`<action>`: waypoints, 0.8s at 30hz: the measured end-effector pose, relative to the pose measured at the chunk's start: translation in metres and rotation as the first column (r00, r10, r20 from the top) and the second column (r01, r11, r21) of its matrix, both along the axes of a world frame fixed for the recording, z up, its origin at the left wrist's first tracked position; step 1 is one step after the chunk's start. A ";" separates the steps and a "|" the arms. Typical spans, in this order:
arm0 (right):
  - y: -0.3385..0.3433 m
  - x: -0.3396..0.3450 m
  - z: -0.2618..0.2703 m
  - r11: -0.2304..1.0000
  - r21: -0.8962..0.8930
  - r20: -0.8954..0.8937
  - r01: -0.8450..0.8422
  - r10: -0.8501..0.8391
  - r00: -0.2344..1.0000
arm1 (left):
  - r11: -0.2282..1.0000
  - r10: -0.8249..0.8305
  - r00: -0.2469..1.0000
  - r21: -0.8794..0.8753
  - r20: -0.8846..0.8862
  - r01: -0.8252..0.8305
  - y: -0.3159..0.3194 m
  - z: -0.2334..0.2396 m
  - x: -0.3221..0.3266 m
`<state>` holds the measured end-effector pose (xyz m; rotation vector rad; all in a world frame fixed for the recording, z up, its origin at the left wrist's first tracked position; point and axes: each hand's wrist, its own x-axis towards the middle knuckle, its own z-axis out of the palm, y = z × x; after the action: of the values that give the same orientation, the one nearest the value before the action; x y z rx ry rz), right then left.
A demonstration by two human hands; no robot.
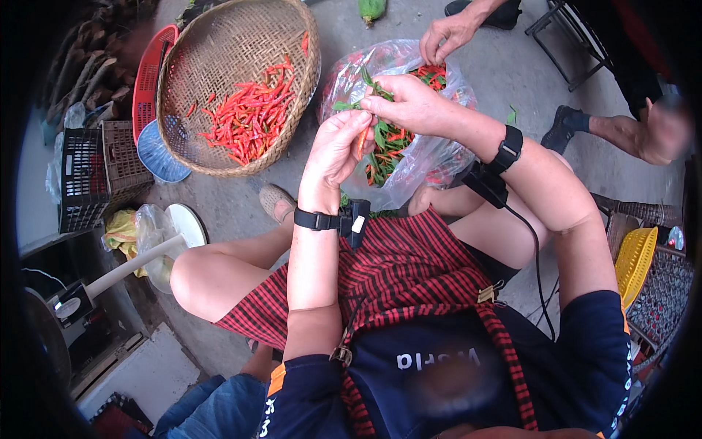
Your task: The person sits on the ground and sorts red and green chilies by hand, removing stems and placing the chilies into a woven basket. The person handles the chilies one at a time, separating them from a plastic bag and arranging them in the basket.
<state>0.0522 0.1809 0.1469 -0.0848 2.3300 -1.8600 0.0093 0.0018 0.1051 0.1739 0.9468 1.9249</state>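
Note:
My left hand (343,140) has its fingers closed on a red chili pepper (362,141), whose tip points down. My right hand (405,104) pinches the green leafy stem (368,82) of the chili, its fingertips close to those of my left hand. Below both hands lies an open clear plastic bag (408,173) holding red chilies and green leaves (384,159). Left of my hands, a round woven bamboo basket (214,49) holds a heap of loose red chilies (249,118) without leaves. The left hand partly hides the chili.
Another person's hand (447,38) reaches into the bag's far side. A red plastic basket (145,82), a blue bowl (159,153) and black crates (82,170) stand at left. A pedestal fan's post (134,265) is lower left. A green fruit or vegetable (372,8) lies beyond the bag.

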 end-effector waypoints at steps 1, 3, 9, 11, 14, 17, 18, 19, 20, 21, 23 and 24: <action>-0.002 0.001 0.002 0.998 -0.053 0.020 -0.022 0.023 1.000 | 0.999 -0.028 1.000 0.030 -0.002 0.028 0.000 0.001 0.000; -0.002 0.004 0.005 0.960 -0.279 0.253 0.001 0.072 0.965 | 0.996 -0.068 0.994 0.054 -0.090 0.073 -0.004 0.004 -0.002; -0.002 0.009 0.013 0.635 -0.730 0.426 0.252 0.135 0.895 | 0.969 -0.090 0.991 0.221 -0.100 0.110 -0.003 0.010 -0.009; 0.013 -0.002 0.022 0.388 -0.813 0.499 0.435 0.077 0.863 | 0.860 -0.126 0.989 0.488 -0.077 0.148 0.003 0.005 -0.008; 0.043 -0.011 0.040 0.553 -0.793 0.319 0.258 0.015 0.948 | 0.973 0.006 0.996 0.230 0.084 -0.026 0.007 -0.012 -0.002; 0.053 -0.008 0.050 0.745 -0.597 0.286 0.297 -0.148 0.947 | 0.952 -0.043 0.995 -0.307 -0.095 0.012 0.018 -0.043 -0.008; 0.054 -0.006 0.053 0.782 -0.527 0.278 0.331 -0.210 0.937 | 0.876 -0.197 0.965 -0.473 -0.171 0.094 0.023 -0.058 -0.005; 0.053 -0.004 0.055 0.797 -0.530 0.264 0.288 -0.168 0.950 | 0.758 -0.346 0.909 -0.641 -0.232 0.124 0.032 -0.074 -0.001; 0.053 -0.002 0.057 0.812 -0.531 0.248 0.244 -0.126 0.960 | 0.679 -0.416 0.865 -0.729 -0.282 0.089 0.044 -0.091 0.005; 0.053 -0.001 0.059 0.824 -0.530 0.225 0.200 -0.091 0.970 | 0.593 -0.495 0.803 -0.804 -0.330 0.035 0.057 -0.108 0.008; 0.051 0.001 0.060 0.835 -0.525 0.207 0.167 -0.065 0.976 | 0.391 -0.473 0.689 -0.832 -0.549 -0.395 0.079 -0.135 0.007; 0.051 0.002 0.060 0.849 -0.497 0.212 0.180 -0.083 0.974 | 0.259 -0.498 0.625 -0.791 -0.601 -0.554 0.084 -0.144 0.006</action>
<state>0.0540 0.2316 0.2069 0.1837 1.7018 -2.3992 0.0148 0.0860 -0.0392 0.2570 2.6728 0.7568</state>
